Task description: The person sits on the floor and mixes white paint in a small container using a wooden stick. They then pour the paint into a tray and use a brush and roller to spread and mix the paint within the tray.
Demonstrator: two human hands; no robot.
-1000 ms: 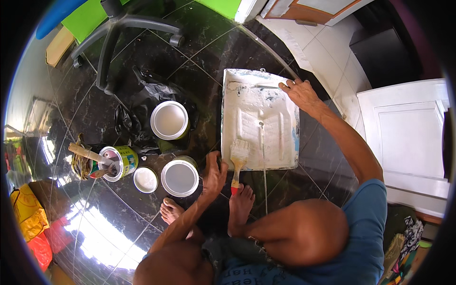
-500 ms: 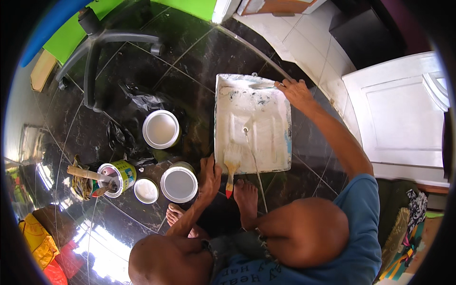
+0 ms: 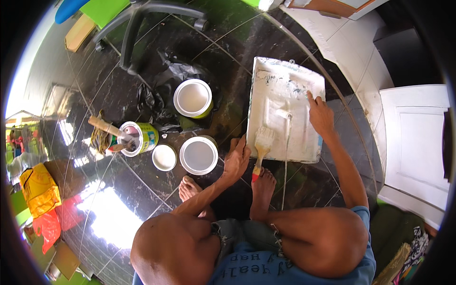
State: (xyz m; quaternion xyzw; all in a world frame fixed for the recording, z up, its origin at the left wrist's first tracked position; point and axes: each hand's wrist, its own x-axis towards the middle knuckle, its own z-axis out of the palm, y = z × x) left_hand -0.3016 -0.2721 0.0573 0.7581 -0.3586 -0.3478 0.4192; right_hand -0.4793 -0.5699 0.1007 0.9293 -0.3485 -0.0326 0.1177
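Observation:
A white paint tray (image 3: 285, 85) smeared with white paint lies on the dark tiled floor in front of my bare feet. A flat paintbrush (image 3: 262, 142) with a wooden, red-tipped handle rests on its near left corner. My left hand (image 3: 236, 159) grips the tray's near left edge, right beside the brush handle. My right hand (image 3: 319, 114) holds the tray's right rim, fingers lying on its inner surface. I am squatting, knees at the bottom of the view.
Left of the tray stand an open can of white paint (image 3: 192, 97), a second white round can (image 3: 198, 155), a small lid (image 3: 164, 157) and a green can with a stick (image 3: 137, 137). A black bag (image 3: 154, 102), a chair base (image 3: 137, 28) and a white door (image 3: 413, 142) surround them.
My right hand has slid from the tray's far right corner down along its right rim. The left hand stays by the brush. The view has shifted slightly.

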